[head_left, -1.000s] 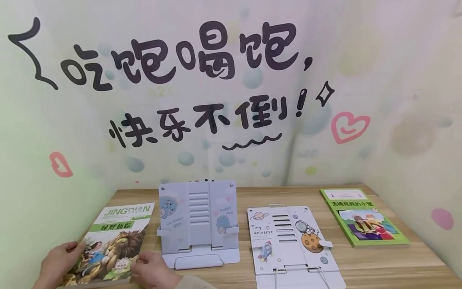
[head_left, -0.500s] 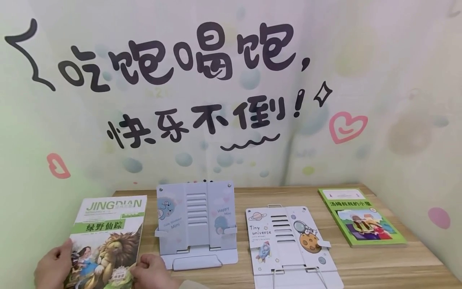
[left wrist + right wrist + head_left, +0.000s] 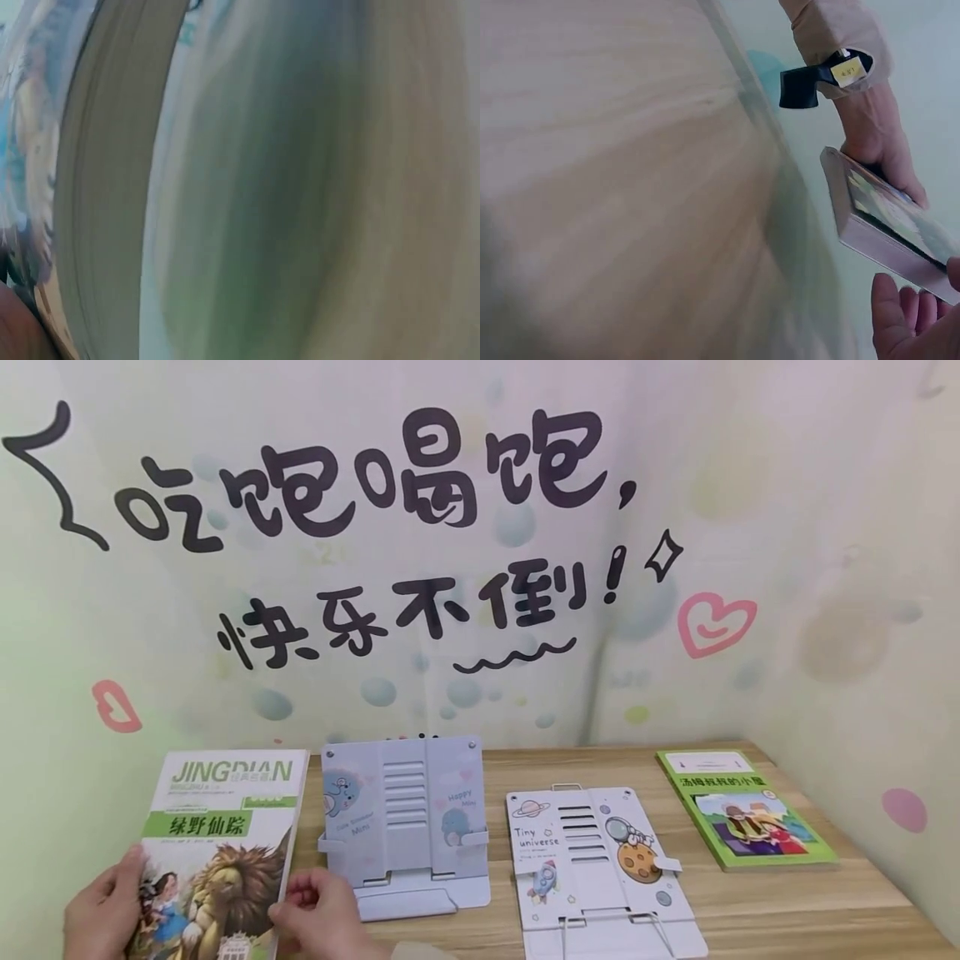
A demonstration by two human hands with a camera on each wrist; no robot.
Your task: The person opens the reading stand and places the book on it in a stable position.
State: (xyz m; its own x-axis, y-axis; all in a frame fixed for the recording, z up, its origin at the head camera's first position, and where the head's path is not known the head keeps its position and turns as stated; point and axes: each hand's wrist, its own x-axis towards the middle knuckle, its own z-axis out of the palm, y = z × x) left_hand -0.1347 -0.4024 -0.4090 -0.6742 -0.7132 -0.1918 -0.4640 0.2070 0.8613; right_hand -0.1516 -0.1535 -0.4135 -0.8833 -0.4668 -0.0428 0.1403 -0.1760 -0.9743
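A thick paperback book (image 3: pixel 217 835) with a lion and a girl on its cover stands tilted up at the left, raised off the table. My left hand (image 3: pixel 103 906) grips its left side, thumb at the front. On the opposite edge my right hand (image 3: pixel 322 914) pinches the book low down, thumb against the cover's side. In the right wrist view both hands hold the book (image 3: pixel 889 217), the left hand (image 3: pixel 877 139) at the far end. The left wrist view is filled by the book's page edge (image 3: pixel 112 187), close and partly blurred.
Right of the book stands a pale blue metal bookstand (image 3: pixel 408 810). Beside it leans a white bookstand (image 3: pixel 600 877) with an astronaut print. A green book (image 3: pixel 750 814) lies at the right of the wooden table (image 3: pixel 825 910). A printed cloth wall (image 3: pixel 525 710) backs the table.
Both hands have lifted the lion book from lying on the table and tilted it more upright, moving it slightly left. The bookstands and the green book have stayed in place.
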